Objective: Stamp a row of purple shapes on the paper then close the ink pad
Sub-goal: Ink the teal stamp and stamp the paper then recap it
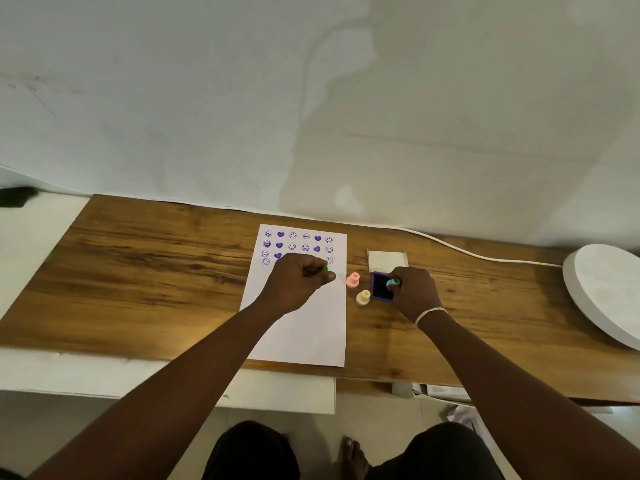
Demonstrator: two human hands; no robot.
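Observation:
A white paper (301,323) lies on the wooden table, its top part filled with rows of purple smiley and heart prints (292,244). My left hand (299,280) is closed on a small green stamp (328,268) pressed down on the fourth row, hiding part of that row. The purple ink pad (380,287) sits open to the right of the paper, its white lid (387,260) folded back behind it. My right hand (414,292) holds a light-blue stamp (393,282) on the dark ink surface.
A pink stamp (353,280) and a cream stamp (363,297) stand between paper and ink pad. A white round disc (606,292) lies at the table's right end, with a white cable (460,249) along the back edge. The wall is close behind.

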